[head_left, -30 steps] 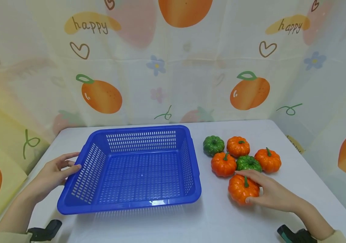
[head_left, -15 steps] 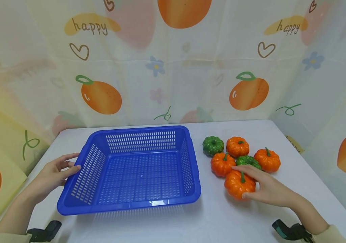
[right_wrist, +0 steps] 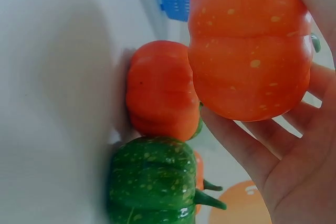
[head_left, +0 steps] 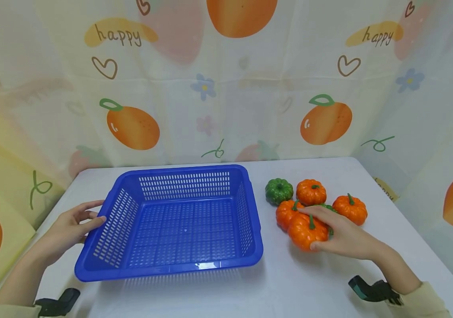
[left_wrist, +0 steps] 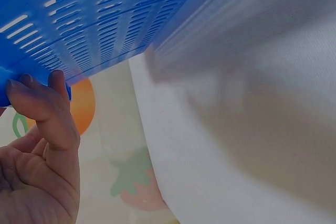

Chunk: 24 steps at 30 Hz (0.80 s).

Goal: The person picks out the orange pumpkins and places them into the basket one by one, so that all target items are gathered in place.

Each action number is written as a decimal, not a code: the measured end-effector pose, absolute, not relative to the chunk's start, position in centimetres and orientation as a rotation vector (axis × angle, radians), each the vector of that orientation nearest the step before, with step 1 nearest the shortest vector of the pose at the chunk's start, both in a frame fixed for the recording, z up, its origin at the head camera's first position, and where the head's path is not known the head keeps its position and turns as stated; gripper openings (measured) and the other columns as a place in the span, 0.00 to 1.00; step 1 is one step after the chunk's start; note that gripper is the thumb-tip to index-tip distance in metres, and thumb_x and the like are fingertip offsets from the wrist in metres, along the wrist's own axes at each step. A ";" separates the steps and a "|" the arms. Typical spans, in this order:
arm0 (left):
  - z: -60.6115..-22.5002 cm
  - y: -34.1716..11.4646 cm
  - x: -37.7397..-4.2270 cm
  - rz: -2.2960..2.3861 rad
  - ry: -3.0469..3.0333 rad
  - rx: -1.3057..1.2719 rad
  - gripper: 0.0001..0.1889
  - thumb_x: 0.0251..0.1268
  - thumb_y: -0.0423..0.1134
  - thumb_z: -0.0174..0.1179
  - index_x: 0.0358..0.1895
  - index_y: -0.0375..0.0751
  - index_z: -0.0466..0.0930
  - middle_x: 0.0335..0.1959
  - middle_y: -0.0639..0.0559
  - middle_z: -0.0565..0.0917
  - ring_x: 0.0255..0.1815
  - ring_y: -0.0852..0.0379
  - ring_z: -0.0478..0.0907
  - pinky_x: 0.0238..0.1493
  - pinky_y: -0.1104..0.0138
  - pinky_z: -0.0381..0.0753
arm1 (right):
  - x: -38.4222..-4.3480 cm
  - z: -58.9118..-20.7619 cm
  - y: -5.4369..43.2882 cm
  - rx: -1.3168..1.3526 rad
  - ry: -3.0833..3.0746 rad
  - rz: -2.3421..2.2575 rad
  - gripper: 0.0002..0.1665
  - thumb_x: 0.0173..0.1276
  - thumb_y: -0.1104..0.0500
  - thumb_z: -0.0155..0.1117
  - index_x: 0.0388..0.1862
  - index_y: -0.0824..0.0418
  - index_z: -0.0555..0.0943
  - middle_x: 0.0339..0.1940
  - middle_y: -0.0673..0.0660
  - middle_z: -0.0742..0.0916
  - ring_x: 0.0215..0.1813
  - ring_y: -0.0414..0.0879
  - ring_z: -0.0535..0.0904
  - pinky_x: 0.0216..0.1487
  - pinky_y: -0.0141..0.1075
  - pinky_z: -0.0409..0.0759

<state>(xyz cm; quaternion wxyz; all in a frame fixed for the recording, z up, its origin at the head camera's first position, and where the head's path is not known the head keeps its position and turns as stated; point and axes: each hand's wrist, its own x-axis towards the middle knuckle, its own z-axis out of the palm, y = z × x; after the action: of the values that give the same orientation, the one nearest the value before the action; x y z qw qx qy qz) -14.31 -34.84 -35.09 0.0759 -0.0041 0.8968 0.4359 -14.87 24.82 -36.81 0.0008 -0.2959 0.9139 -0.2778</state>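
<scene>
My right hand (head_left: 341, 232) grips a small orange pumpkin (head_left: 307, 230) with a green stem, thumb in front and fingers behind. In the right wrist view this pumpkin (right_wrist: 249, 45) is raised off the white surface. Behind it in the head view, partly covered, are another orange pumpkin (head_left: 286, 214) and a green pumpkin (head_left: 327, 206). At the left, my left hand (head_left: 69, 225) holds the rim of a blue plastic basket (head_left: 171, 269), thumb on top. In the left wrist view the fingers (left_wrist: 39, 100) curl under that rim. Nothing lies inside the basket, which appears tilted.
A green pumpkin (head_left: 279, 191) and two orange pumpkins, one at the back (head_left: 311, 192) and one at the right (head_left: 350, 209), stand beside the basket. All rest on a white table (head_left: 290, 287). A fruit-patterned cloth (head_left: 226, 110) hangs behind it.
My right hand has lifted the orange pumpkin and carried it up and left, so it now overlaps the pumpkin behind. My left hand and the basket have stayed in place.
</scene>
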 end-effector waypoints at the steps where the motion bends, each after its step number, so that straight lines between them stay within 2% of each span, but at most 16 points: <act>1: -35.1 -34.8 -14.3 1.307 2.689 -0.013 0.35 0.68 0.48 0.51 0.70 0.34 0.49 0.40 0.44 0.75 0.29 0.57 0.79 0.31 0.64 0.81 | -15.0 -36.8 24.8 -0.929 2.866 -0.875 0.40 0.54 0.43 0.69 0.65 0.48 0.67 0.62 0.49 0.73 0.62 0.49 0.69 0.52 0.53 0.75; 12: -35.0 -34.8 -14.3 1.305 2.689 -0.014 0.35 0.68 0.48 0.51 0.70 0.33 0.49 0.41 0.43 0.75 0.29 0.58 0.79 0.31 0.64 0.82 | -15.7 -36.0 24.1 -0.911 2.821 -0.928 0.41 0.53 0.43 0.70 0.65 0.51 0.67 0.62 0.53 0.73 0.61 0.54 0.69 0.51 0.54 0.76; 24: -35.2 -35.0 -14.5 1.325 2.680 -0.008 0.35 0.67 0.48 0.52 0.70 0.33 0.49 0.38 0.49 0.76 0.29 0.58 0.78 0.30 0.64 0.81 | -16.6 -35.2 23.1 -0.947 2.788 -0.931 0.40 0.55 0.44 0.69 0.65 0.48 0.67 0.63 0.49 0.72 0.62 0.50 0.67 0.53 0.53 0.74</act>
<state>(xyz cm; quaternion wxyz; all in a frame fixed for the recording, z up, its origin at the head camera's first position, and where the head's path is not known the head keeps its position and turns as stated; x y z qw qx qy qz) -14.46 -35.02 -35.21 0.0759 -0.0026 0.8938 0.4419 -16.57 23.07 -35.22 0.0267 -0.3064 0.9025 -0.3014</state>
